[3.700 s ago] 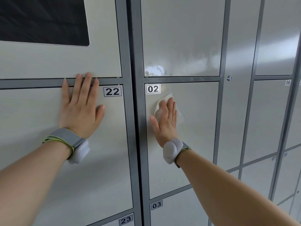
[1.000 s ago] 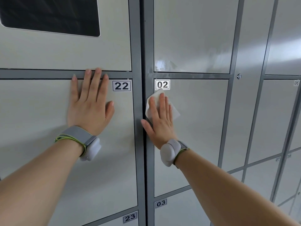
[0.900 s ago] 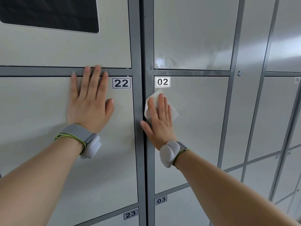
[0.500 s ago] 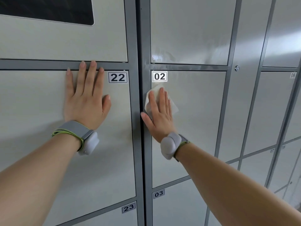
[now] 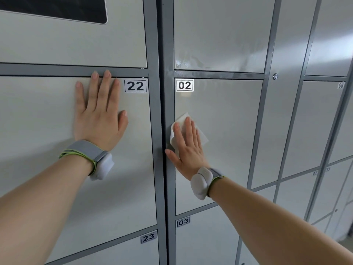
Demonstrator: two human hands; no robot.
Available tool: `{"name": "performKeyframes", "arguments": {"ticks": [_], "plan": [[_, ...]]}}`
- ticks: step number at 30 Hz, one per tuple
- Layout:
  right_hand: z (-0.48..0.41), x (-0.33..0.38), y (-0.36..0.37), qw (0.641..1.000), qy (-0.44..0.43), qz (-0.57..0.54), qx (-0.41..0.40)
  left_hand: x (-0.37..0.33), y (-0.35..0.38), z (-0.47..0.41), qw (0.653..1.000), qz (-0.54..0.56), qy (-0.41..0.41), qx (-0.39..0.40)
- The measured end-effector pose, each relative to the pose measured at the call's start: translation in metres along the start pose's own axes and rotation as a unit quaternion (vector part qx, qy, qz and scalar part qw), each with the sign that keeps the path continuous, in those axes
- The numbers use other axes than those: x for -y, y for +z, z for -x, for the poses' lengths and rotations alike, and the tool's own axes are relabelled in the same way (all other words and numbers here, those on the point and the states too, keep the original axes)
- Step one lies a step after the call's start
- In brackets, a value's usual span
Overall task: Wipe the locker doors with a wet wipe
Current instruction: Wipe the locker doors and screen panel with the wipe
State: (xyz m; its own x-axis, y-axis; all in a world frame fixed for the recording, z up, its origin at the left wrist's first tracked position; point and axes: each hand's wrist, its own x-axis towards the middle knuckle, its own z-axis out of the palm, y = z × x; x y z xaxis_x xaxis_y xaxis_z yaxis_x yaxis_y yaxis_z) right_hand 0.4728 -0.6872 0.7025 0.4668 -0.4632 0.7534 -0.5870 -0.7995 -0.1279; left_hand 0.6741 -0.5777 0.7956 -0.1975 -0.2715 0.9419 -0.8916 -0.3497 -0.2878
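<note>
The left hand lies flat on locker door 22, fingers straight, tips at its top edge. On locker door 02 the right hand presses the wet wipe with flat fingers. The wipe pokes out at 12 and 3 o'clock.

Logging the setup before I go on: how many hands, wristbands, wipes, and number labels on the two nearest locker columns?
Hands: 2, left hand, right hand
Wristbands: 2
Wipe: 1
Labels: 4, namely 22, 23, 02, 03
Total: 9
</note>
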Motion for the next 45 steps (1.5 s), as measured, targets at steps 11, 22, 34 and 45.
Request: {"name": "performKeyframes", "arguments": {"ticks": [11,22,34,45], "plan": [[0.018,-0.008,0.015,1.000,-0.026,0.008,-0.004,-0.004,0.000,0.010,1.000,0.006,-0.004,0.009],[0.000,0.017,0.011,0.998,0.000,-0.061,-0.035,-0.016,0.003,0.028,0.999,0.012,-0.030,0.034],[0.030,0.000,0.030,0.999,-0.031,-0.019,-0.014,-0.022,0.005,0.044,0.999,-0.002,-0.020,0.038],[0.053,-0.014,0.046,1.000,-0.002,-0.005,0.004,-0.025,0.007,0.052,0.999,0.006,-0.018,0.041]]}}
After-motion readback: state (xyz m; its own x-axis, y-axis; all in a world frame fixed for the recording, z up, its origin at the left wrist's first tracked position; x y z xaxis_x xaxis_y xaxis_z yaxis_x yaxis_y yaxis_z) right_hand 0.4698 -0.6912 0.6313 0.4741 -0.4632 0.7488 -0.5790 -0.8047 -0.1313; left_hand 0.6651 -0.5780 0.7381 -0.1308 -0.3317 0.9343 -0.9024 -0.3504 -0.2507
